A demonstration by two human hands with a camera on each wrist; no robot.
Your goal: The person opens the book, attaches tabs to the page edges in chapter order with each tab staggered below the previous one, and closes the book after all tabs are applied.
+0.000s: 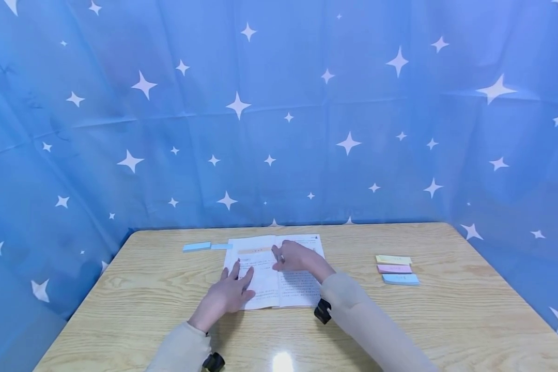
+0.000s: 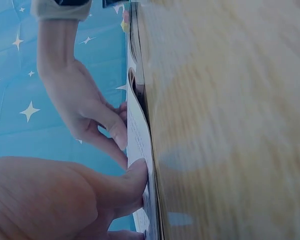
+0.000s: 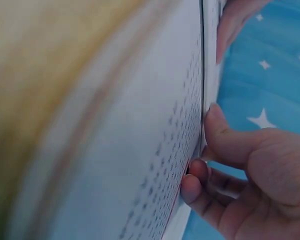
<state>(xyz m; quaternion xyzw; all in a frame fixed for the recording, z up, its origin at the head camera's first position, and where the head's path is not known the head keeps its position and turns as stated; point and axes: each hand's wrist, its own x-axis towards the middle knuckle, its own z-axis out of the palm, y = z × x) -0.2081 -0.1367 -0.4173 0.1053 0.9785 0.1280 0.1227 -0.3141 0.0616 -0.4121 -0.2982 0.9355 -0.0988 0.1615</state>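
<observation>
An open book (image 1: 302, 289) with printed pages lies on the wooden table. Spread fingers of my left hand (image 1: 228, 292) rest on the left page near its outer edge; its thumb lies on the paper in the left wrist view. My right hand (image 1: 295, 256) reaches across the right page, loosely bent fingertips touching the paper by the gutter. Those fingertips are at the right end of an orange strip (image 1: 254, 250) across the top of the left page. In the right wrist view, the right thumb (image 3: 217, 125) stands apart from the bent fingers, close to the gutter.
A blue sticky-note pad (image 1: 197, 247) and a thinner blue strip (image 1: 221, 246) lie left of the book. Yellow (image 1: 393, 259), pink (image 1: 394, 268) and blue (image 1: 401, 279) pads are lined up on the right. A blue star-patterned curtain (image 1: 297, 129) hangs behind the table.
</observation>
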